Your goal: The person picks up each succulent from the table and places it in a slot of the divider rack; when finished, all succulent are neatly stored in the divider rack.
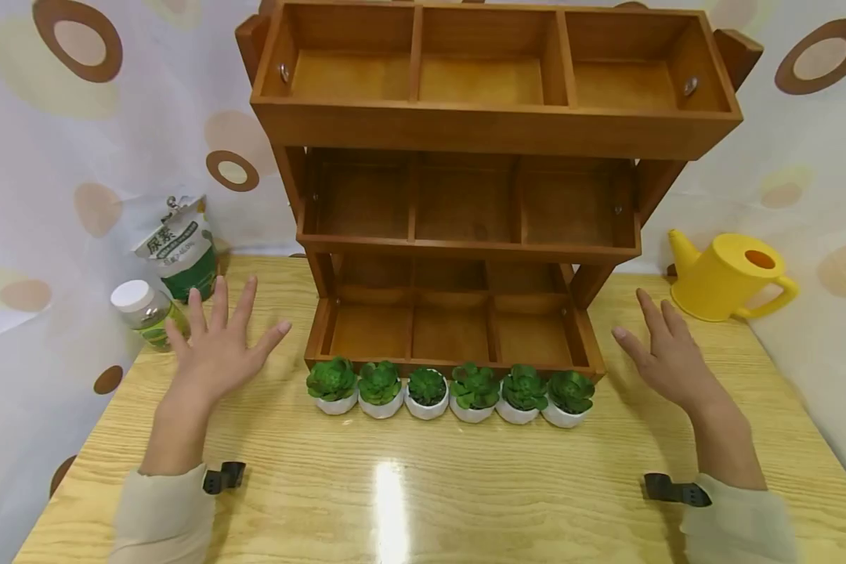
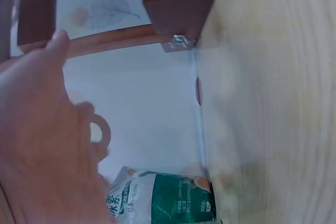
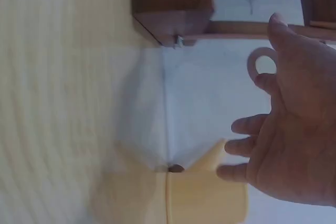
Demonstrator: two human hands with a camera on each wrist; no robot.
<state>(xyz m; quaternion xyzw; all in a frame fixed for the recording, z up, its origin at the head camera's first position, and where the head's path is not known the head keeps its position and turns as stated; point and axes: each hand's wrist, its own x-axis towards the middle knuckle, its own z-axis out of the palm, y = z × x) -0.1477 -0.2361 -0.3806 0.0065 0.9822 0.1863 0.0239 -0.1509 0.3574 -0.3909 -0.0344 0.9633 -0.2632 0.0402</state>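
Note:
My left hand is spread with straight fingers to the left of the wooden shelf, holding nothing. Beside its fingers are a white-lidded jar and a green-and-white bag, the bag also low in the left wrist view. On the other side my right hand hangs with fingers extended and nothing in them, near a yellow watering can. Between the hands, several green succulents in white pots stand in a row along the shelf's front edge.
The shelf has three tiers, each split into compartments, and leans back toward a dotted cloth backdrop. Everything stands on a light wood table. Black straps sit at the wrists.

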